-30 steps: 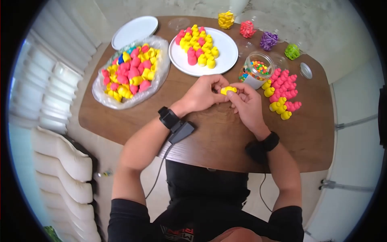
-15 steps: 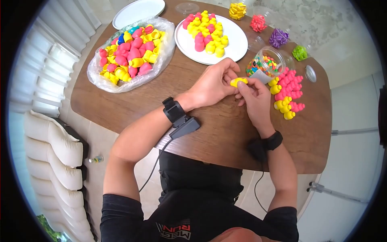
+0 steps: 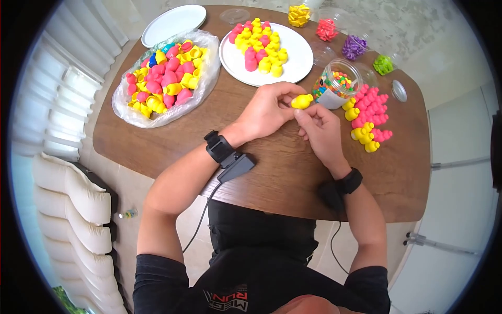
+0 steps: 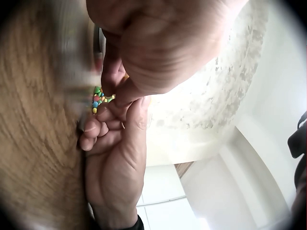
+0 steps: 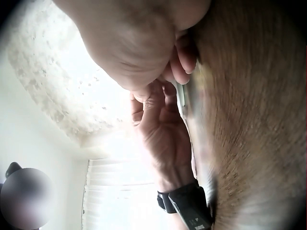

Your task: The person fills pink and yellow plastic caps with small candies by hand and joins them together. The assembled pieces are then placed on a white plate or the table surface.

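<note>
In the head view, a small yellow bottle-shaped capsule [image 3: 302,101] is up between the two hands over the table. My left hand [image 3: 265,111] holds it from the left between thumb and fingers. From below right, my right hand [image 3: 325,137] pinches its lower side, thumb tip against it. Its narrow knob points up and right. Both wrist views show the fingertips meeting, with the capsule mostly hidden behind them. Just beyond the hands stands a clear jar [image 3: 339,83] of colourful candies. Beside it, pink capsules [image 3: 372,107] and yellow capsules [image 3: 366,133] stand in rows.
A plastic bag [image 3: 119,109] full of loose pink and yellow capsule parts lies at the left. A white plate [image 3: 298,57] with more capsules is at the back, a white lid [image 3: 175,23] beyond the bag. Several bows, one of them purple [image 3: 354,47], line the far edge.
The yellow capsule has turned between the fingers, from lying sideways to showing its rounded body and knob. Both hands stay together around it; the head view has shifted slightly.
</note>
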The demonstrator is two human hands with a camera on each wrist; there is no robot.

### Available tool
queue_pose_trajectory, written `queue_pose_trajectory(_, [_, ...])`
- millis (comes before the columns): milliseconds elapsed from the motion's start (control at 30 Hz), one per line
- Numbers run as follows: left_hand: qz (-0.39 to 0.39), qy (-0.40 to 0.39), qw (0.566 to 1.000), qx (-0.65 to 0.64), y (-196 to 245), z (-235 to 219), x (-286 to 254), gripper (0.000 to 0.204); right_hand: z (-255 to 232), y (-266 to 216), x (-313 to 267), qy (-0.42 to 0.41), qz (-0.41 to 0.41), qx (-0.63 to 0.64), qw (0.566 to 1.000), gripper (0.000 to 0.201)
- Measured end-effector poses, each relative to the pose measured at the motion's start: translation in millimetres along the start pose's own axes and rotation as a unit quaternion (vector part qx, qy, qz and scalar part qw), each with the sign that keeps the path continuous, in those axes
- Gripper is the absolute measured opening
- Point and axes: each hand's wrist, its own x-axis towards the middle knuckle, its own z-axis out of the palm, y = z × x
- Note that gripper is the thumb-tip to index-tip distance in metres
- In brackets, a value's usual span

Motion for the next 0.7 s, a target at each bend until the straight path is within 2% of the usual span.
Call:
queue_pose_trajectory(133, [-0.043,0.019,0.998,-0.047,2.9,-5.2,2.0,0.030,-1.2,3.8,0.0,-0.041,-0.007,-0.062,0.997,0.024])
queue_pose_trajectory(233, [-0.046,0.008,0.996,0.079,-2.8,-11.3,3.6,0.032,0.8,6.7,-2.7,-0.063,-0.048,-0.078,0.994,0.025])
queue_pose_trajectory(367, [0.014,-0.020,0.968,0.249,-4.3,-10.5,0.8,0.031,0.2,10.2,-1.8,-0.065,-0.056,-0.099,0.991,0.024])
queue_pose_trajectory(500, [-0.044,-0.022,0.976,0.213,3.0,-10.3,1.5,0.027,-0.6,3.6,-5.7,-0.086,-0.043,-0.110,0.989,0.029])
queue_pose_trajectory(567, [-0.062,-0.042,0.978,0.194,1.1,-12.1,2.4,0.030,-3.6,-0.2,-8.9,-0.120,-0.064,-0.119,0.984,0.034])
queue_pose_trajectory(633, [-0.064,-0.040,0.977,0.200,8.0,-10.3,2.0,0.034,-7.6,-9.3,-11.4,-0.138,-0.135,-0.202,0.960,0.038])
queue_pose_trajectory(700, [-0.072,-0.047,0.981,0.172,-2.2,-15.4,4.2,0.045,-9.3,-8.0,-10.9,-0.140,-0.131,-0.219,0.957,0.040])
